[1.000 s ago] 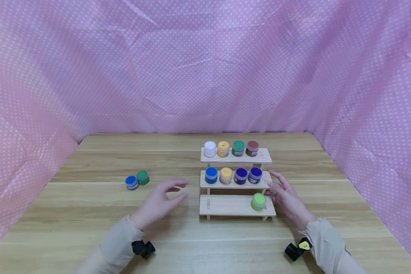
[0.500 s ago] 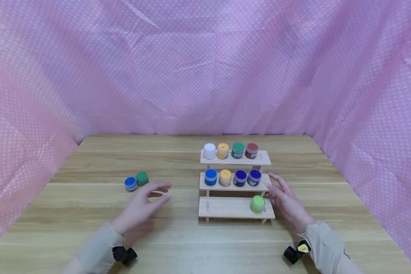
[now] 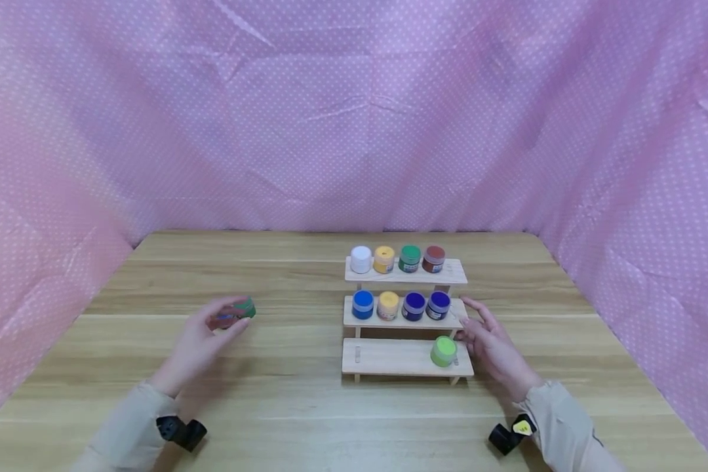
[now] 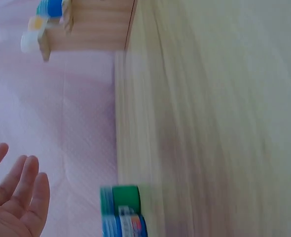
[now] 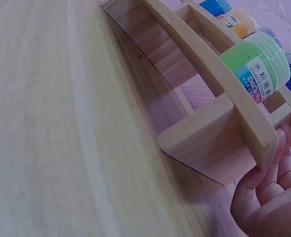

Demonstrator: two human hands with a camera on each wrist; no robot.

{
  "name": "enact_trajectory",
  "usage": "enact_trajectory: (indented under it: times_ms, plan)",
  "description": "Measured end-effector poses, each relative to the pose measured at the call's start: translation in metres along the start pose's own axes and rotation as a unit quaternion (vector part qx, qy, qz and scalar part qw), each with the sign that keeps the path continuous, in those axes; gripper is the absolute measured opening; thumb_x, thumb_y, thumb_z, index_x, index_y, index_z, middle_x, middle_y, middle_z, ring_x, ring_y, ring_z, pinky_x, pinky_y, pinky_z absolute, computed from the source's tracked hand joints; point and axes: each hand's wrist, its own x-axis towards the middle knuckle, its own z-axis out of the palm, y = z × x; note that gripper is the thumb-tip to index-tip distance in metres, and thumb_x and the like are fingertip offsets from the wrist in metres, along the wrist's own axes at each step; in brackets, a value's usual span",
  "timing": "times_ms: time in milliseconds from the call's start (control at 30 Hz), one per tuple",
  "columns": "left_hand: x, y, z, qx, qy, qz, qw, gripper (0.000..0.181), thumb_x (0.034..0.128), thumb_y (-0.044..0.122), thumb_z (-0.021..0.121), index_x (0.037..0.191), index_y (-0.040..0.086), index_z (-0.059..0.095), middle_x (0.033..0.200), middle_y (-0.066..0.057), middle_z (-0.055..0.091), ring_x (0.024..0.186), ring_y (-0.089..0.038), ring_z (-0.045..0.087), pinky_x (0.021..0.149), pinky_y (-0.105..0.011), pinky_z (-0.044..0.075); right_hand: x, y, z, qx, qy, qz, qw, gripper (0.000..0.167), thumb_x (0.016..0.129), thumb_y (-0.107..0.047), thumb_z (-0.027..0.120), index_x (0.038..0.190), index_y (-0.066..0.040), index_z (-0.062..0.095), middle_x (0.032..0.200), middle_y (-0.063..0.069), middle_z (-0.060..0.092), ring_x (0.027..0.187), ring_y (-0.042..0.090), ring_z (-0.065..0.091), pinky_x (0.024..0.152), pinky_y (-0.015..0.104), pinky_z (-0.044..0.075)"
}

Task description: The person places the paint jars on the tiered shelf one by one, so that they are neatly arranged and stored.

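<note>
My left hand (image 3: 197,337), fingers apart and holding nothing, is over the table by two paint jars. One is a green paint jar (image 3: 248,308); the blue paint jar (image 4: 124,226) beside it is mostly hidden behind my fingers in the head view. A three-step wooden rack (image 3: 383,357) stands right of centre. At its right end my right hand (image 3: 495,351) grips the lower shelf's end with curled fingers. Near that end sits a light green paint jar (image 3: 444,352), labelled gouache in the right wrist view.
The middle shelf carries a blue jar (image 3: 362,305), a light orange jar (image 3: 387,306) and two dark violet jars (image 3: 413,307). On the top shelf are white (image 3: 360,260), yellow (image 3: 384,260), green (image 3: 410,259) and brown (image 3: 433,259) jars. Pink dotted cloth (image 3: 354,131) hangs behind the table.
My left hand has moved left from beside the rack to the two loose jars, now covering most of the blue one. My right hand has stayed at the rack.
</note>
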Motion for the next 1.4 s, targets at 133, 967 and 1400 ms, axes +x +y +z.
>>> enact_trajectory:
  times_ms: [133,967,1400]
  plan:
    - [0.005,-0.008,-0.010,0.005,0.005,-0.052,0.9986,0.041,0.0912,0.021,0.064,0.128,0.004,0.055,0.121,-0.017,0.059,0.104,-0.002,0.056,0.086,-0.009,0.046,0.000,-0.001,0.000,-0.002,0.000,-0.006,1.0000,0.033,0.100,-0.014,0.044,0.127,-0.031,0.038,0.086,-0.010,0.063,0.079,0.004,0.058,0.076,0.019,0.051]
    - [0.026,-0.062,-0.036,-0.046,-0.125,-0.205,0.9696,0.078,0.0856,0.042,0.067,0.145,0.004,0.034,0.143,-0.024,0.039,0.131,-0.039,0.036,0.108,-0.056,0.031,0.001,-0.007,0.000,-0.011,0.002,0.005,0.9999,0.031,0.100,-0.014,0.044,0.123,-0.034,0.040,0.089,-0.009,0.064,0.080,0.005,0.059,0.076,0.020,0.052]
    - [0.025,-0.071,-0.042,0.008,-0.190,-0.155,0.9694,0.061,0.0880,0.030,0.067,0.136,-0.002,0.045,0.131,-0.028,0.050,0.119,-0.046,0.049,0.099,-0.061,0.041,0.000,-0.001,0.002,-0.019,0.007,0.011,0.9997,0.032,0.100,-0.013,0.044,0.122,-0.037,0.041,0.078,-0.008,0.056,0.080,0.006,0.057,0.074,0.019,0.050]
